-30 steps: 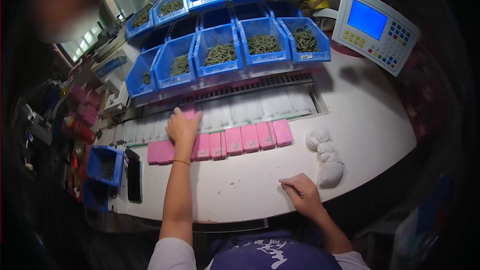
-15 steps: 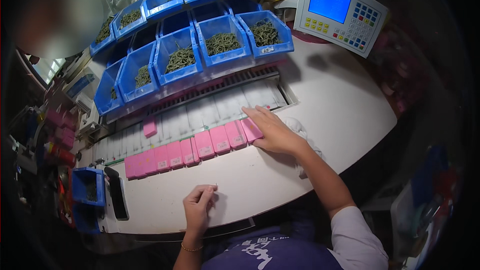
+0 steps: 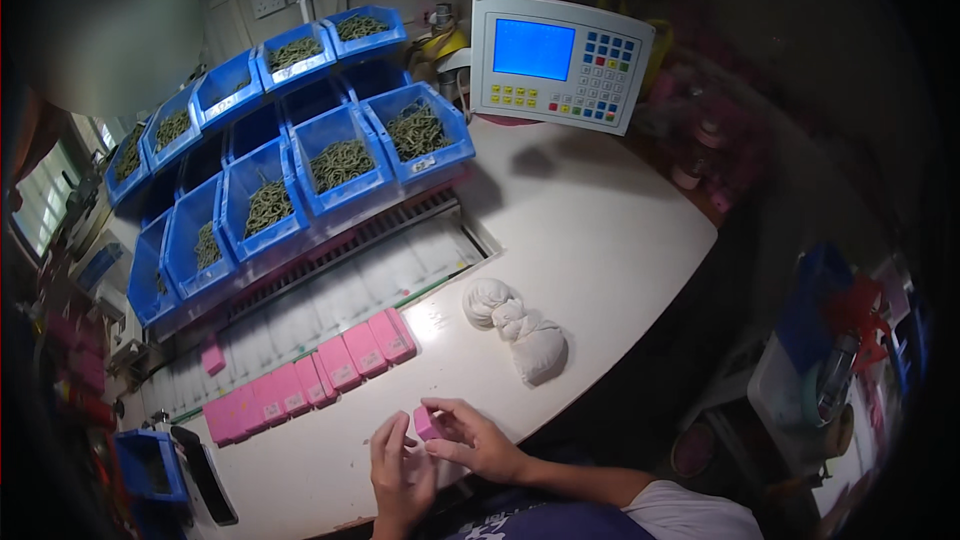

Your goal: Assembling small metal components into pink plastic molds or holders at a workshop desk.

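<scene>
My right hand (image 3: 475, 445) grips a small pink block (image 3: 428, 424) between thumb and fingers, just above the near edge of the white table (image 3: 600, 240). Right beside it is my left hand (image 3: 398, 475), its fingers curled in toward the block. Anything in those fingers is too small or hidden to name. Beyond my hands stands a slanting row of pink blocks (image 3: 342, 364), several with pale labels on their near faces. One more pink block (image 3: 213, 356) lies behind the row on a pale slotted panel (image 3: 300, 310).
Blue bins (image 3: 345, 162) full of greenish ring-like or curled pieces rise in tiers at the back left. A control panel (image 3: 560, 65) with a blue screen stands behind. A knotted white cloth (image 3: 515, 325) lies right of the row. A black phone-shaped object (image 3: 203, 475) sits at the left edge.
My right hand has taken the rightmost pink block from the row and brought it to my left hand near the table edge. The view has swung right, baring the white cloth.
</scene>
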### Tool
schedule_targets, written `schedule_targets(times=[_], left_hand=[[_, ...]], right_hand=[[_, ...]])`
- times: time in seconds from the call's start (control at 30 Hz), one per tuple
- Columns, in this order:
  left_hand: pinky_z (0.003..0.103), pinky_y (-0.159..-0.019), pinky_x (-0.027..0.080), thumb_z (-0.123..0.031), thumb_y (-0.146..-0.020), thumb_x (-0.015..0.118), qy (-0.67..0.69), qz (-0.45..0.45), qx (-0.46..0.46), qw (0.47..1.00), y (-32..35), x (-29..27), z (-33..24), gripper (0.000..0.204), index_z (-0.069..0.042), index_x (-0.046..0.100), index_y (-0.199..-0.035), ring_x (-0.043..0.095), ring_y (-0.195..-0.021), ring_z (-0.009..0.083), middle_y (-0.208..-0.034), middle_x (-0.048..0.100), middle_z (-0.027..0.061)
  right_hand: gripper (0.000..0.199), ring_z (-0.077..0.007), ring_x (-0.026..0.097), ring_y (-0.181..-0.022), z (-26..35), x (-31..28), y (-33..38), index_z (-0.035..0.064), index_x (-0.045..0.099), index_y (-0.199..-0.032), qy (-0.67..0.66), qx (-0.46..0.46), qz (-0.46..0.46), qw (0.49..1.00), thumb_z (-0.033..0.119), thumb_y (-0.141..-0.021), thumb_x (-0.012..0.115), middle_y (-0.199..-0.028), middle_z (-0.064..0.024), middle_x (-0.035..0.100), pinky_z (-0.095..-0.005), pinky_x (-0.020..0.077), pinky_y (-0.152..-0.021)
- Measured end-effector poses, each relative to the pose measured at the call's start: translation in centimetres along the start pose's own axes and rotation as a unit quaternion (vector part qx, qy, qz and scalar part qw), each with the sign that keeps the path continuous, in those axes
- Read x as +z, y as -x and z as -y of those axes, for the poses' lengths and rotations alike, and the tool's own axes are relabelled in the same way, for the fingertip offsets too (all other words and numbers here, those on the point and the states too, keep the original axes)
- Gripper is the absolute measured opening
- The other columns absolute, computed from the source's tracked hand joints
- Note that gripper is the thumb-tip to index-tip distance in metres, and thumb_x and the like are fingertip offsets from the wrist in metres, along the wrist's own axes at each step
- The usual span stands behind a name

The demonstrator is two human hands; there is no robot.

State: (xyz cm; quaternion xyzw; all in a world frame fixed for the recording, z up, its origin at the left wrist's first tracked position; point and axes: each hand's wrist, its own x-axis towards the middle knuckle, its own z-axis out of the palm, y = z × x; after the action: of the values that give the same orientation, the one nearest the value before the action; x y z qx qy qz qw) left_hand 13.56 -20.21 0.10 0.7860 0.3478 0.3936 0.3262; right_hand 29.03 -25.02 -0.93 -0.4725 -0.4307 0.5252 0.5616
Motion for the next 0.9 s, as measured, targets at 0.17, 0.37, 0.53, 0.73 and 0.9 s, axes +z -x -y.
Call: schedule_targets(times=[0.17, 0.37, 0.53, 0.73, 0.9], left_hand=[[0.039, -0.081, 0.056, -0.005, -0.073, 0.077, -0.074, -0.064, 0.063, 0.993, 0.4, 0.9, 0.1, 0.057, 0.006, 0.057, -0.125, 0.067, -0.094, 0.0348, -0.108, 0.066, 0.0224], [0.036, -0.077, 0.058, 0.000, -0.072, 0.075, -0.079, -0.080, 0.033, 0.993, 0.7, 1.1, -0.3, 0.054, 0.005, 0.059, -0.123, 0.069, -0.090, 0.0335, -0.108, 0.067, 0.0205], [0.033, -0.083, 0.059, -0.003, -0.077, 0.082, 0.056, -0.085, -0.011, 0.995, 0.0, 2.0, 0.2, 0.062, 0.005, 0.054, -0.131, 0.065, -0.105, 0.0250, -0.127, 0.058, 0.0195], [0.040, -0.100, 0.049, 0.000, -0.080, 0.075, 0.377, -0.157, -0.173, 0.896, 0.1, 1.4, 0.7, 0.054, 0.002, 0.049, -0.128, 0.054, -0.119, 0.0240, -0.126, 0.050, 0.0125], [0.042, -0.098, 0.049, -0.004, -0.076, 0.079, 0.230, -0.068, -0.074, 0.968, 0.0, 0.2, 0.5, 0.058, -0.003, 0.052, -0.128, 0.054, -0.120, 0.0282, -0.127, 0.050, 0.0154]], right_hand=[[0.060, -0.0320, 0.053, -0.110, -0.4, 1.1, 0.4, -0.0020, 0.041, -0.145, 0.190, -0.103, 0.021, 0.976, 0.037, -0.101, 0.054, -0.127, -0.0192, 0.055, -0.0397, 0.0390, -0.104], [0.050, -0.0331, 0.054, -0.102, -0.6, 0.6, 0.0, -0.0033, 0.047, -0.140, 0.163, -0.080, 0.037, 0.983, 0.030, -0.103, 0.045, -0.109, -0.0199, 0.061, -0.0399, 0.0424, -0.095], [0.033, -0.0232, 0.066, -0.092, -1.3, -1.3, -1.4, -0.0012, 0.058, -0.108, -0.086, 0.040, -0.148, 0.984, 0.024, -0.107, 0.037, -0.098, -0.0114, 0.062, -0.0350, 0.0561, -0.082], [0.043, -0.0183, 0.070, -0.082, 0.9, -2.0, -3.6, 0.0012, 0.056, -0.112, -0.148, 0.103, -0.119, 0.976, 0.040, -0.108, 0.037, -0.101, -0.0118, 0.067, -0.0331, 0.0606, -0.072], [0.039, -0.0151, 0.067, -0.082, 0.3, -1.5, -3.4, 0.0025, 0.056, -0.109, -0.182, 0.088, -0.111, 0.973, 0.037, -0.108, 0.038, -0.097, -0.0088, 0.066, -0.0319, 0.0580, -0.074]])
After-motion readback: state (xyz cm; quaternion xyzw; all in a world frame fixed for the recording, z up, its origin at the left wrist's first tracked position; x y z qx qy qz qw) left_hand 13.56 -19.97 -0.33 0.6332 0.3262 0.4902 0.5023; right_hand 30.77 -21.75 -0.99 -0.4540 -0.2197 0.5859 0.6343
